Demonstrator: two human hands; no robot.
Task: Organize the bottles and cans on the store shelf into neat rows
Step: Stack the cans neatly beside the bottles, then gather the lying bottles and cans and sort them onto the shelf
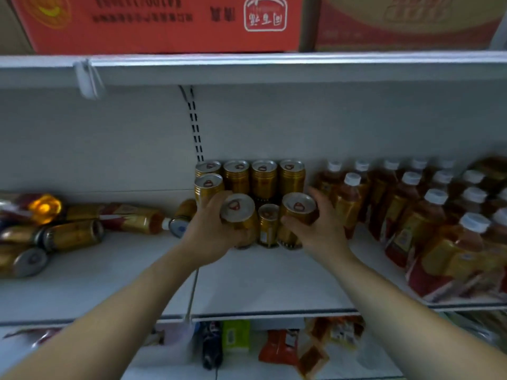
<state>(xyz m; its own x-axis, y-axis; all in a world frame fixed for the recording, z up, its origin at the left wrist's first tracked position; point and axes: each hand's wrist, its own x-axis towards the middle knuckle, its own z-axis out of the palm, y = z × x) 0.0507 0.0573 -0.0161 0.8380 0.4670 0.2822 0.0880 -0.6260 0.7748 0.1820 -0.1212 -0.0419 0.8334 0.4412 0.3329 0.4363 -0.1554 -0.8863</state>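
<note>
- Far left, a heap of gold cans (pixel 71 234) lies on its side on the shelf (pixel 274 281), with one bottle (pixel 134 219) lying among them, its cap pointing right.
- Your left hand (pixel 211 237) grips a front can (pixel 238 208) from its left side, the fingers (pixel 216 200) curled round the body just under the lid. The can leans slightly; I cannot tell whether its base touches the shelf.
- A middle can (pixel 268 224) stands upright between your two hands, a little further back.
- Your right hand (pixel 321 229) holds a second can (pixel 297 207) from its right side, thumb across the front and the other fingers wrapped round behind it.
- Behind both hands, a back row of cans (pixel 263 176) stands upright against the rear wall, and one more stands in front of that row's left end.
- To the right, capped bottles of amber drink (pixel 411 215) stand in rows, near the second can.
- Red cartons (pixel 164 23) sit on the shelf above; packets (pixel 277 346) lie on the one below.
</note>
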